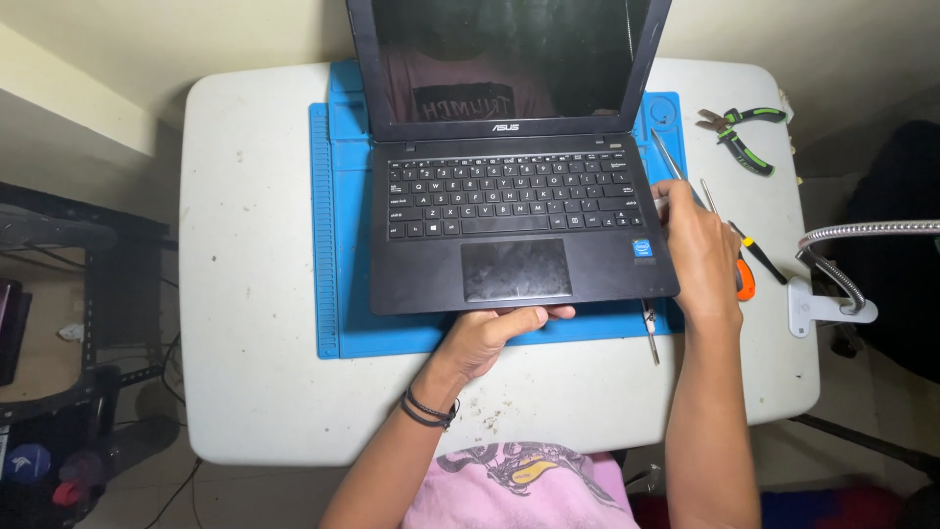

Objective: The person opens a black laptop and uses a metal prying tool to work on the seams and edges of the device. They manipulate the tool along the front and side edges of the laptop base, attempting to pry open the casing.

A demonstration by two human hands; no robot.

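White counter (255, 294) carries a blue mat (343, 245); on it, my left hand (490, 333) grips the open laptop's (509, 235) front edge, my right hand (700, 250) pinches a metal pick (669, 157) that could slip and gouge the casing.

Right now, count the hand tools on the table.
4, maybe more hidden by the right hand: pliers at the far right, a screwdriver beside the hand, tweezers by the laptop's right edge, and a metal tool near its front corner.

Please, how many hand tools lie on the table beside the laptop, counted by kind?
Pliers, green-black handles: 1
Screwdrivers (orange grip, black-yellow): 2
Tweezers: by the mat's top corner, at the laptop's front corner: 2
Total: 5
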